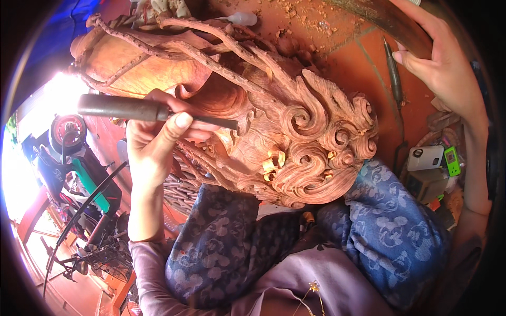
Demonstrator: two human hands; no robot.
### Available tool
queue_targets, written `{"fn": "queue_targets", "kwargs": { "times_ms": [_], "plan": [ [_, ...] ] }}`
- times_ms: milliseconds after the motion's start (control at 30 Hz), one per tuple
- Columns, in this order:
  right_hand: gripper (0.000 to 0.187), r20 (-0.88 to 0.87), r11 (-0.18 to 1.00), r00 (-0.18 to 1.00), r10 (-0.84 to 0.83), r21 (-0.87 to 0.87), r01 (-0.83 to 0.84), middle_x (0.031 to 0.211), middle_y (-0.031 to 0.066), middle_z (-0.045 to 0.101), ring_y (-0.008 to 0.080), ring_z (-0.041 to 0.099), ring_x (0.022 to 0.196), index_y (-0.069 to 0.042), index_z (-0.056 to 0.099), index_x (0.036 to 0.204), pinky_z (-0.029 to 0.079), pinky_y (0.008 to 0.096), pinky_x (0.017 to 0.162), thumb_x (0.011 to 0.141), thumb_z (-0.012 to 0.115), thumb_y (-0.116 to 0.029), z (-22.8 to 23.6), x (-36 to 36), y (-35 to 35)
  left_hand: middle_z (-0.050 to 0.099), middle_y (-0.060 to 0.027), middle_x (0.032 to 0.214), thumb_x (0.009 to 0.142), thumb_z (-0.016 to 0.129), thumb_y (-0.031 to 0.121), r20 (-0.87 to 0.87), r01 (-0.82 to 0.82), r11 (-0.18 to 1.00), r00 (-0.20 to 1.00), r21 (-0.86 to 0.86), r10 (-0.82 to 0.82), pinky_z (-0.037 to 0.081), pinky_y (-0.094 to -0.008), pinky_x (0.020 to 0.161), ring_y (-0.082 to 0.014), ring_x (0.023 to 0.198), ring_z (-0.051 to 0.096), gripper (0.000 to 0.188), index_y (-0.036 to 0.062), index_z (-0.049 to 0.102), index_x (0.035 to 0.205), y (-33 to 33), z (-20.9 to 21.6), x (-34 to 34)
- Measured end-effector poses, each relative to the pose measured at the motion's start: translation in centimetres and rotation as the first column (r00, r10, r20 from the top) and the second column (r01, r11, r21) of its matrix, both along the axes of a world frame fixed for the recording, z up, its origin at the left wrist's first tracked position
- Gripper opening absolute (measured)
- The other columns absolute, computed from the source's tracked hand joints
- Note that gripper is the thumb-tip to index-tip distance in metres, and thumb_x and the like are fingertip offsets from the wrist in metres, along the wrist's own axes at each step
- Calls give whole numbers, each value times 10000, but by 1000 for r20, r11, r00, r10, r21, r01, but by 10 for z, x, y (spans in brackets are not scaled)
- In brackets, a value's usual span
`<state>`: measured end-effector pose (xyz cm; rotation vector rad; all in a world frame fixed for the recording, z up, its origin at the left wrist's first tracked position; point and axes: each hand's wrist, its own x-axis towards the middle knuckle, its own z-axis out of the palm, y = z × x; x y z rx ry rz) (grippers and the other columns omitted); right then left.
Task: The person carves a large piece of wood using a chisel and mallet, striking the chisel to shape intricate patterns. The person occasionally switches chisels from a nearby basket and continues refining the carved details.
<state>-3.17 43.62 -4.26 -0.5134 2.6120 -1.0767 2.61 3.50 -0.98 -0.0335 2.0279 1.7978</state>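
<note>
A large reddish-brown wood carving with curled scrolls and branch-like strands rests at my lap, over my patterned blue trousers. My left hand is closed round a chisel, whose dark wooden handle points left. Its narrow metal blade extends right over the carving's middle, close to the surface; I cannot tell whether the tip touches. Up at the right, away from the carving, my right hand grips a thick brown wooden club, partly cut off by the picture's upper edge. Curled shavings lie among the scrolls.
A slim dark handpiece with a cable lies on the orange tiled floor. Shavings and a small translucent bottle are beyond the carving. A white phone and green device sit at right, a motorbike at left.
</note>
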Motion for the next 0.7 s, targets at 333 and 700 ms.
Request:
{"fn": "queue_targets", "kwargs": {
  "times_ms": [333,700],
  "plan": [
    [651,-7,999,1000,-10,-42,9,1073,85,634,178,582,974,-68,482,1367,452,309,882,745,635,44,-5,3,1,547,-92,964,953,545,36,3,101,986,995,-136,-102,577,-300,756,-186,892,657,161,-29,451,1067,16,-15,3],
    [649,3,998,1000,-18,-58,19,1074,93,636,187,591,972,-62,484,1361,458,312,881,739,631,48,-4,8,3,514,-89,986,944,550,23,-126,192,920,961,-341,-247,573,-289,758,-190,902,654,173,-37,458,1079,21,-17,6]
  ]
}}
